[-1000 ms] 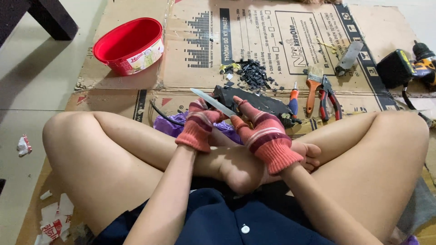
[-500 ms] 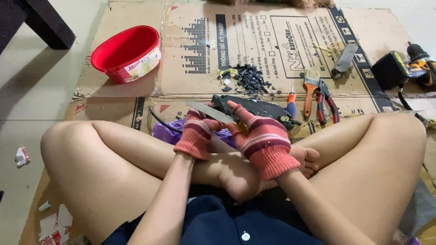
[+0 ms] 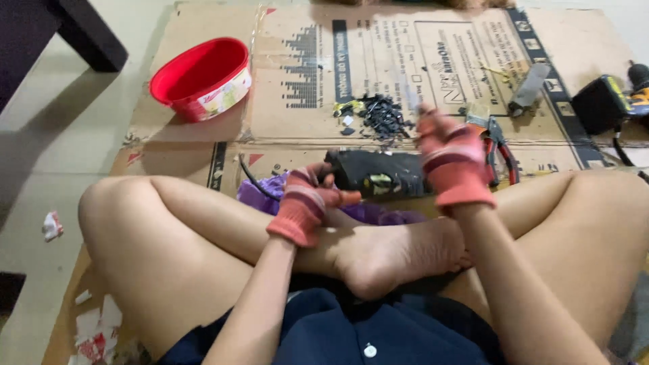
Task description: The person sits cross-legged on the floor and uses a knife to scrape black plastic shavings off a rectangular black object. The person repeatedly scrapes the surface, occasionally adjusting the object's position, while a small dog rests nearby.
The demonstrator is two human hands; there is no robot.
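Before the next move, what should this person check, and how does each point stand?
1. Gloves on both hands: ok. The left hand and right hand both wear striped knit gloves.
2. Left hand steadying the black device: ok, it touches the device's left end.
3. What the right hand holds: cannot tell, as it is raised and blurred.
4. Bare foot clear of the hands: not ok, it lies just below them.
5. Pliers close by: ok, on the cardboard beside the right hand.
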